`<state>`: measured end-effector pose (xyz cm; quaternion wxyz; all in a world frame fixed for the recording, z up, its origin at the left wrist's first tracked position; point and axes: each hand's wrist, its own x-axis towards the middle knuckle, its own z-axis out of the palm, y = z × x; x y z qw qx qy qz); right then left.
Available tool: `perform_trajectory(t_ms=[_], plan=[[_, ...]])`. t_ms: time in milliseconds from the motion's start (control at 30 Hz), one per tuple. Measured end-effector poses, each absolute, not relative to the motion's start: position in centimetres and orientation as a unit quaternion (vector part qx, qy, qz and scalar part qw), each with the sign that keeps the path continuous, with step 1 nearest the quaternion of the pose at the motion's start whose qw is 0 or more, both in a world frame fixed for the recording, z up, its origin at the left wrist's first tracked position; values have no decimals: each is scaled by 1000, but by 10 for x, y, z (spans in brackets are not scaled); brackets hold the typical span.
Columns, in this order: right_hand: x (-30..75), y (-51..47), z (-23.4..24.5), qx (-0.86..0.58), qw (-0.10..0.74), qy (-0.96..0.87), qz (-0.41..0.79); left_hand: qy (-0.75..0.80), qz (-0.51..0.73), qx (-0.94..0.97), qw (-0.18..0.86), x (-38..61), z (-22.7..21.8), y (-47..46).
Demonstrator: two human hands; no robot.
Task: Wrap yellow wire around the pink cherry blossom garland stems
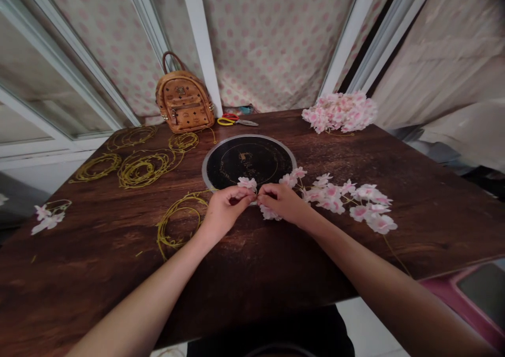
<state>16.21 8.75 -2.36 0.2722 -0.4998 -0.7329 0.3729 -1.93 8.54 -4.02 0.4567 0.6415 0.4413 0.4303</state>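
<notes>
My left hand (pixel 229 210) and my right hand (pixel 282 202) meet fingertip to fingertip at the near edge of a round black plate (pixel 224 160). Both pinch closed around what looks like the thin stem of an artificial flower garland; the exact spot is hidden by the fingers. A pink-white blossom (pixel 247 183) stands just above the left fingertips, and another blossom (pixel 270 213) hangs under the right hand. From there the flower garland (pixel 331 196) stretches right across the table. By my left wrist lies a loose coil of yellow-green stem (pixel 162 231).
More yellow-green coils (pixel 144 169) lie at the left, before a brown mini backpack (pixel 187 102). Scissors (pixel 236 120) with red and yellow handles rest at the back. A pile of pink blossoms (pixel 341 111) sits back right. Few flowers (pixel 49 219) lie at the left edge. A pink stool (pixel 465 299) stands lower right.
</notes>
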Motion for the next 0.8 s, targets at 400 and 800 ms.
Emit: perform_trajectory(t_ms=[400,800], plan=[[160,88,-28,-499,269,-742,358,437,421,664,436,-19,-41,85],[162,90,-27,-486,296,-716,403,420,431,605,522,-19,-36,87]])
